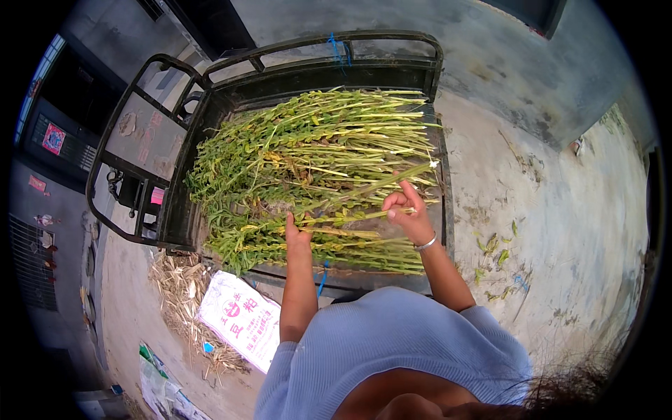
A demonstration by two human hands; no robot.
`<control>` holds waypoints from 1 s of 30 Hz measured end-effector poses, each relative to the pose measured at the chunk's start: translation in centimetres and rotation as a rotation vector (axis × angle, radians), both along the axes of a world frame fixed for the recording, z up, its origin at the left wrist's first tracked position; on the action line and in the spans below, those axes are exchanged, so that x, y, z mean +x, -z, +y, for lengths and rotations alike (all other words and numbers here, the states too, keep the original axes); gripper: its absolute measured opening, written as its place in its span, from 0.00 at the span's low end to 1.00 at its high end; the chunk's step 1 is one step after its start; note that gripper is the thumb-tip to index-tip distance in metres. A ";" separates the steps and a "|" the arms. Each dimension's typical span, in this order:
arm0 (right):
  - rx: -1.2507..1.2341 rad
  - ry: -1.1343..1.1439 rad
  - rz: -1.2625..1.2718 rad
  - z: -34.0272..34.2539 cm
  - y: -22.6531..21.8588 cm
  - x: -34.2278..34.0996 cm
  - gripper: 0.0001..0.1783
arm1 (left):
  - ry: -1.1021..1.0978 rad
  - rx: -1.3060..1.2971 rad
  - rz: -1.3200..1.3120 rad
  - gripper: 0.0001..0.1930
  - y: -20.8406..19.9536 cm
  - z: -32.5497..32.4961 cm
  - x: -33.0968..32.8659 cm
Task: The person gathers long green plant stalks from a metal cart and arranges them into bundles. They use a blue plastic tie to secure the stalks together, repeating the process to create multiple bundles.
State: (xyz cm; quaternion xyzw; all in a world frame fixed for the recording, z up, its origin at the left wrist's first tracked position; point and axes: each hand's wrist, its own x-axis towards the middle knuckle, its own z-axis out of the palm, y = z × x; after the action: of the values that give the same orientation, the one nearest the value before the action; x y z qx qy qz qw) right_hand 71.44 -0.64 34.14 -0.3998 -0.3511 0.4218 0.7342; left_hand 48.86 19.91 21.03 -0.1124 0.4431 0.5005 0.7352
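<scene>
Long cut green stalks (336, 133) with leaves and pods lie in a layer on the bed of a dark metal cart, leafy ends left and pale cut ends right. My left hand (298, 236) is closed around a stalk on the near side, its thumb up and the other fingers mostly hidden. Near the cut ends, my right hand (411, 215), with a bracelet at the wrist, is closed around the pale end of a held stalk (357, 218). Its index finger points up beside another slanting stalk (378, 185).
Dark rails (336, 35) edge the cart bed (444, 189) at the back and left. A white printed sack (241, 318) and dry husks (183, 294) lie on the ground at front left. Loose leaves (493, 248) are scattered on the concrete at right, before a grey wall (532, 63).
</scene>
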 end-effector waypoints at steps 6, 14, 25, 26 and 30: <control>-0.065 -0.021 -0.126 1.6 -3.4 -1.2 0.19 | 0.052 -0.056 -0.084 0.15 2.2 -0.1 -0.9; -0.094 0.006 0.081 4.0 -2.4 0.6 0.10 | 0.063 -0.025 -0.170 0.15 -0.3 -2.7 -1.0; 0.074 -0.546 0.148 3.3 0.8 0.4 0.36 | 0.337 0.044 -0.044 0.17 -1.0 -3.3 0.8; 0.032 -0.544 0.131 3.0 1.2 0.5 0.35 | 0.350 0.043 -0.072 0.16 -0.8 -3.2 0.9; -0.048 -0.550 0.084 2.1 1.9 0.3 0.33 | 0.223 -0.114 -0.162 0.15 0.1 -1.3 1.6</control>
State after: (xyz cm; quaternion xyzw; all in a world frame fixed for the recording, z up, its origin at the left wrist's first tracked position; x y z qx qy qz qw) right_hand 71.74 1.49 32.24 -0.2888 -0.4055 0.6298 0.5963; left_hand 50.45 18.62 20.90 -0.1441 0.4198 0.3792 0.8119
